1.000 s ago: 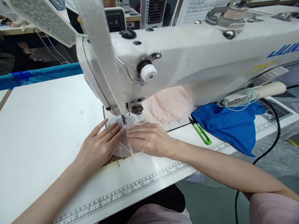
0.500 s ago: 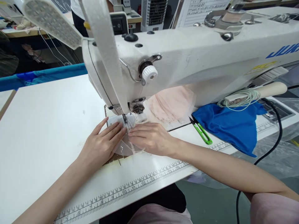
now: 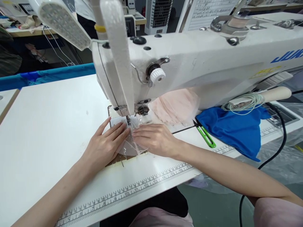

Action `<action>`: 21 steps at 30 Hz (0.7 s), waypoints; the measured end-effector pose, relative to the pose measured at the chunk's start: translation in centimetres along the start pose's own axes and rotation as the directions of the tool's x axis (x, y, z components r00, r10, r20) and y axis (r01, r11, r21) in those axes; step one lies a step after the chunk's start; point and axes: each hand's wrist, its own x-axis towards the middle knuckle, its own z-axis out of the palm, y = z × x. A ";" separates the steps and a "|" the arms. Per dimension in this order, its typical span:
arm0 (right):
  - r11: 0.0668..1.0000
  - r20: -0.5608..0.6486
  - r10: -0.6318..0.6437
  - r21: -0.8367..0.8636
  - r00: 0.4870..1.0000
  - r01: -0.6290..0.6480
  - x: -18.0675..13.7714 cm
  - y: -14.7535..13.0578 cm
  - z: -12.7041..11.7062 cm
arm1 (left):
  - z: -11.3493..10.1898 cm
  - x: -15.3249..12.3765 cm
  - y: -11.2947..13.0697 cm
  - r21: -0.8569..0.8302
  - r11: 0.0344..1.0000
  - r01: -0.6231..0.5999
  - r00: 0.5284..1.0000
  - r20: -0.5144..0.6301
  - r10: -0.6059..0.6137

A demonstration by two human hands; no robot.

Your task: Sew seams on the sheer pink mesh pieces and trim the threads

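A piece of sheer whitish fabric (image 3: 129, 147) lies under the presser foot (image 3: 128, 120) of a white sewing machine (image 3: 189, 60). Flat on its left side rests my left hand (image 3: 106, 143), fingers stretched out and the thumb spread away. My right hand (image 3: 155, 138) is on the fabric's right side, just in front of the needle area. Its fingers are pressed together over the fabric edge, and its thumb is hidden beneath. Only a narrow strip of the fabric shows between the two hands.
Light pink fabric (image 3: 176, 105) lies under the machine arm. Green thread snips (image 3: 206, 136) and a blue cloth (image 3: 233, 129) lie to the right. A ruler scale (image 3: 127, 192) runs along the table's front edge. A black cable (image 3: 282, 135) hangs at the right.
The view has shifted slightly, so the machine appears a little farther right and lower. Both hands keep nearly the same pose on the fabric beside the presser foot.
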 end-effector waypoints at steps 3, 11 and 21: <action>1.000 -0.009 0.000 0.013 1.000 0.000 0.0 0.0 0.0 | -0.1 -0.2 0.1 -0.001 1.000 0.005 1.000 0.005 -0.005; 1.000 0.003 0.007 -0.002 1.000 -0.007 0.0 -0.1 -0.1 | -0.1 -0.3 0.0 0.012 1.000 0.000 1.000 0.013 -0.001; 0.999 0.037 0.035 -0.002 0.999 -0.035 -0.1 0.0 0.0 | 0.2 -0.3 -0.2 -0.033 0.998 0.049 0.999 0.016 -0.048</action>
